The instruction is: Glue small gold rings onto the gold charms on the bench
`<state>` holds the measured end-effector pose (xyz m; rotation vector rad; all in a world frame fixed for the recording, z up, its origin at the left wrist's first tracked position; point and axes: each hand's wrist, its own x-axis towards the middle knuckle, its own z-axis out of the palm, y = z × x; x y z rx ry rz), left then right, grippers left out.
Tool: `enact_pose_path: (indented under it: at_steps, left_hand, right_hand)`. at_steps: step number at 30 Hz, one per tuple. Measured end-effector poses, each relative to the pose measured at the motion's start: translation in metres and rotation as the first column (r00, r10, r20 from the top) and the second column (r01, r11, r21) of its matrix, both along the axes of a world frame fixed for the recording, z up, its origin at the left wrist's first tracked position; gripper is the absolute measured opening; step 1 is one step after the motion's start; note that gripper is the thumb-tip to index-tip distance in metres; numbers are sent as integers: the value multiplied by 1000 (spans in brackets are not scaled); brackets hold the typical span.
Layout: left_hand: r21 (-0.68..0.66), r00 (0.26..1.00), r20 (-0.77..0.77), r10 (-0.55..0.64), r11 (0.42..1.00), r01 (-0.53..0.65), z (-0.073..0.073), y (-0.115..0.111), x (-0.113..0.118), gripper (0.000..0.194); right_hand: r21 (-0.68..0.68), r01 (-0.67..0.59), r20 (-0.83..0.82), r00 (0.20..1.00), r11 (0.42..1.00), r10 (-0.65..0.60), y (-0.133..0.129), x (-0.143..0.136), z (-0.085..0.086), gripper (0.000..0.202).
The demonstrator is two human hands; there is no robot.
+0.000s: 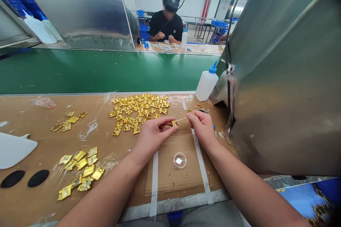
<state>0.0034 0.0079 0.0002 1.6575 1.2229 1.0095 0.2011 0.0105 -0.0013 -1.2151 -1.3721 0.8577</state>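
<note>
Between the thumb and fingers of my left hand point(157, 131) is a small gold piece point(175, 123). My right hand point(201, 126) pinches a thin stick point(182, 118), whose far end is at or close to the gold piece; whether they touch is too small to tell. Below both hands, a small clear cup point(179, 160) with something white in it rests on a cardboard sheet point(170, 181) taped down at its sides. Many gold pieces point(141, 104) lie loosely spread just beyond my left hand.
More gold pieces point(87, 170) lie at the left, near two black ovals point(38, 178). A white bottle point(206, 85) stands behind my right hand. A metal panel point(282, 88) rises at the right. Beyond the green strip point(106, 71) sits a person point(166, 25).
</note>
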Motion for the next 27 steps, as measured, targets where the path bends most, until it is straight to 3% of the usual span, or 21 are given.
enact_pose_path:
  at_steps: [17,27]
  left_hand:
    - [-19,999,-36,-6,1000,5,8,-4,1,30]
    - [-4,997,-31,68,998,-68,7,-1,-2,33]
  right_hand:
    - [1,12,55,998,1000,-12,0,0,-2,41]
    - [64,50,64,996,997,-54,-2,0,0,40]
